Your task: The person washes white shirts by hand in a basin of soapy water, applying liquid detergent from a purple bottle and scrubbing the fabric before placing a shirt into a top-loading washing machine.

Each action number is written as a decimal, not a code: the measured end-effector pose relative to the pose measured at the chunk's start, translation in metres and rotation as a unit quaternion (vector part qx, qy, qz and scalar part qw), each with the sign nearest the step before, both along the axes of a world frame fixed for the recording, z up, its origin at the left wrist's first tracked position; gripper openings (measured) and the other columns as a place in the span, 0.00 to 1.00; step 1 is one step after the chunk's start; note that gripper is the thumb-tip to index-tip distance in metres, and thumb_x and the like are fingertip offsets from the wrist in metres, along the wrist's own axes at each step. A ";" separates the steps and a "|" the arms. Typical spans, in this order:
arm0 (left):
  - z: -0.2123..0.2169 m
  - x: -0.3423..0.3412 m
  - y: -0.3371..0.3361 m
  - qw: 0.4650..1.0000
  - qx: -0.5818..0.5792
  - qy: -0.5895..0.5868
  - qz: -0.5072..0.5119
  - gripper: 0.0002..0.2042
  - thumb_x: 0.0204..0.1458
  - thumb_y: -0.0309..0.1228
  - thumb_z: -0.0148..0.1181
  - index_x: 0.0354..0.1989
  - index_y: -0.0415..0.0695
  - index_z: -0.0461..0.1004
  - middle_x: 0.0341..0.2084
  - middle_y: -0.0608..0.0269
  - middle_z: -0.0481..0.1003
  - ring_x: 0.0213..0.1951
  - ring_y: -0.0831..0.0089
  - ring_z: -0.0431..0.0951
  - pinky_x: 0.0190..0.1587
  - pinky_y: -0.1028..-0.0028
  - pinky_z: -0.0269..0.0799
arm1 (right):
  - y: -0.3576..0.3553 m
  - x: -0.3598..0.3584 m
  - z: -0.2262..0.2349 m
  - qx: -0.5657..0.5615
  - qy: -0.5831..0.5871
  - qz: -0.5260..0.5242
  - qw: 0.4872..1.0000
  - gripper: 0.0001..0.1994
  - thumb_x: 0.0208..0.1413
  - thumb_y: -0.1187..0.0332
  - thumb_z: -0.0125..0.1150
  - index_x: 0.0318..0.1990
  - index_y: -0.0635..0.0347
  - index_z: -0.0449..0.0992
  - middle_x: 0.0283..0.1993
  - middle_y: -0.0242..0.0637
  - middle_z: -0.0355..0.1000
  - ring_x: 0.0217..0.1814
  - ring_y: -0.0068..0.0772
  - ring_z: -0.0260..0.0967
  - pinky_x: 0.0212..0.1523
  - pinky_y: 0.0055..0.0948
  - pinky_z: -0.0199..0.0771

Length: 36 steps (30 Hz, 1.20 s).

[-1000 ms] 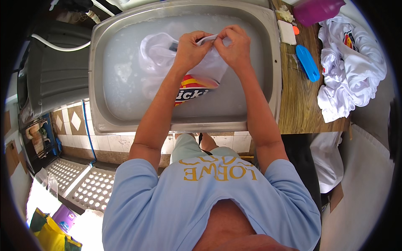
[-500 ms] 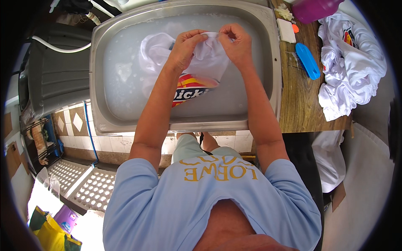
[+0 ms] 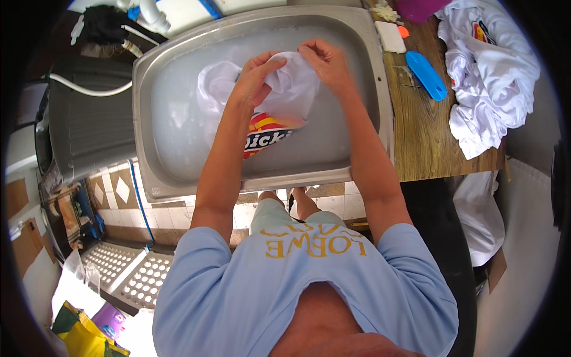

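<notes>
Both hands, left hand (image 3: pixel 257 74) and right hand (image 3: pixel 326 62), clench a wet white garment (image 3: pixel 285 98) over the steel sink (image 3: pixel 178 172) of cloudy water. A wooden counter (image 3: pixel 422 137) beside it carries piled white clothes (image 3: pixel 488 71), above a tiled floor (image 3: pixel 113 190).

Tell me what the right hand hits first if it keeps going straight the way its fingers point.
The right hand grips the white garment, fingers pointing toward the sink's far left. Going on, it would probably meet the left hand first, which holds the same cloth just beside it; depth is hard to judge.
</notes>
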<state>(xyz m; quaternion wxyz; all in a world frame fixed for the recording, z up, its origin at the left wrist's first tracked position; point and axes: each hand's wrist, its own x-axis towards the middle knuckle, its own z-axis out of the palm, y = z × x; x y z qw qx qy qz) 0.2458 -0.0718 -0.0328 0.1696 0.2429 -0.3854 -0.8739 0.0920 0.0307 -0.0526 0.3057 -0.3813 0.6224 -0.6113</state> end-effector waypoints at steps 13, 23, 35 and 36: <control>0.033 -0.159 0.051 0.833 -0.489 0.003 0.259 0.06 0.48 0.25 0.62 0.33 0.38 0.79 0.27 0.61 0.78 0.26 0.69 0.76 0.30 0.75 0.70 | 0.013 0.016 -0.006 -0.174 -0.545 -0.019 0.820 0.14 0.63 0.56 0.44 0.49 0.51 0.67 0.40 0.29 0.69 0.43 0.23 0.67 0.44 0.26 0.67; 0.016 -0.217 0.079 0.577 -0.807 -0.078 0.099 0.08 0.40 0.21 0.56 0.31 0.41 0.77 0.31 0.57 0.73 0.41 0.57 0.73 0.41 0.64 0.71 | 0.023 0.010 -0.030 -0.219 -0.472 -0.122 0.845 0.13 0.62 0.52 0.46 0.48 0.45 0.61 0.37 0.21 0.61 0.40 0.15 0.61 0.43 0.24 0.67; 0.019 -0.214 0.081 0.583 -0.802 -0.127 0.025 0.09 0.41 0.23 0.57 0.33 0.42 0.77 0.32 0.55 0.75 0.37 0.54 0.75 0.41 0.61 0.71 | 0.021 0.012 -0.027 -0.269 -0.590 -0.132 0.750 0.15 0.62 0.50 0.44 0.49 0.46 0.63 0.37 0.23 0.63 0.39 0.18 0.63 0.42 0.25 0.67; 0.020 -0.216 0.084 0.581 -0.805 -0.116 0.021 0.10 0.41 0.22 0.57 0.34 0.42 0.77 0.32 0.54 0.75 0.37 0.53 0.75 0.41 0.61 0.71 | 0.016 0.010 -0.037 -0.293 -0.562 -0.140 0.761 0.16 0.61 0.48 0.46 0.47 0.46 0.64 0.36 0.24 0.64 0.39 0.19 0.64 0.42 0.26 0.68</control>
